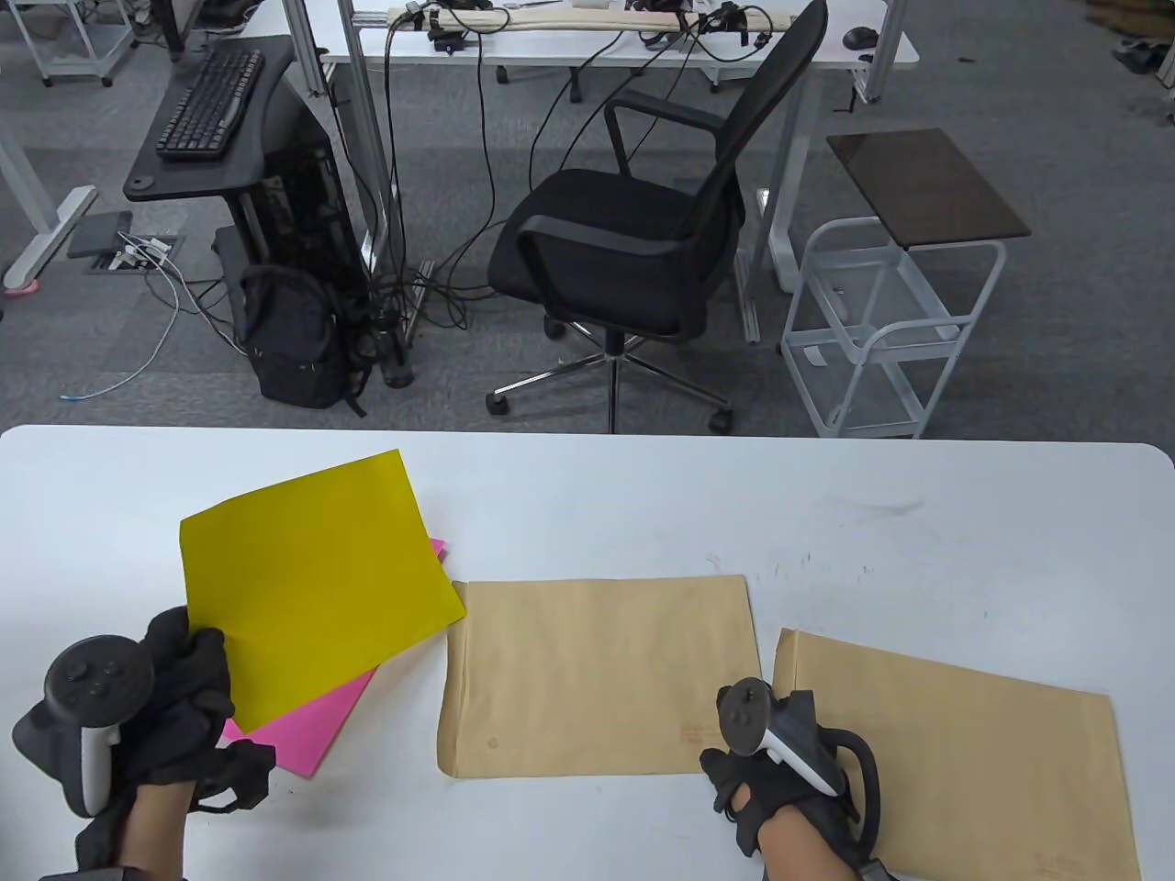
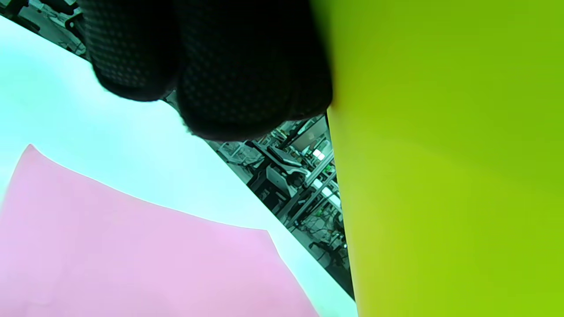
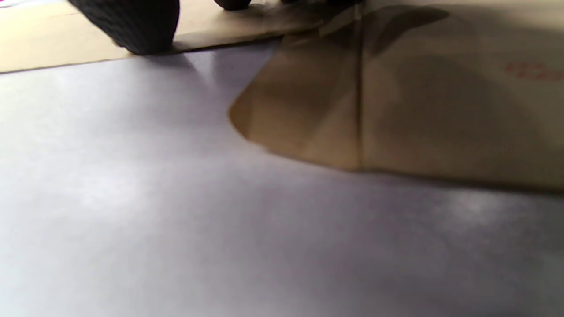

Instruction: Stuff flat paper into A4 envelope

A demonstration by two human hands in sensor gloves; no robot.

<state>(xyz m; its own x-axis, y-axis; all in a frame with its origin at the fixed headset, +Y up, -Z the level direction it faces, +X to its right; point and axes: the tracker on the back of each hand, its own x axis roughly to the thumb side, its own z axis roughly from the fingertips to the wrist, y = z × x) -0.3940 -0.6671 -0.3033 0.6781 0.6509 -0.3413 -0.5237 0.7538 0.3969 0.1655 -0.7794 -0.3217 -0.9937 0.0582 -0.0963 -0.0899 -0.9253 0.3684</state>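
Pick-up step: left hand (image 1: 174, 679) is pinching the yellow sheet (image 1: 317, 578), lifting it off the pink sheet (image 1: 312, 730) near the tabletop's left edge, right hand (image 1: 780, 780) (finger pose unclear) is resting at the middle envelope (image 1: 597, 679)'s near corner; next, likely opening its mouth.

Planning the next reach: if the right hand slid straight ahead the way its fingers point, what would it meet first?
Probably the middle envelope: the right hand sits at that envelope's near right corner, fingers pointing up-left over it. Whether they already touch is unclear.
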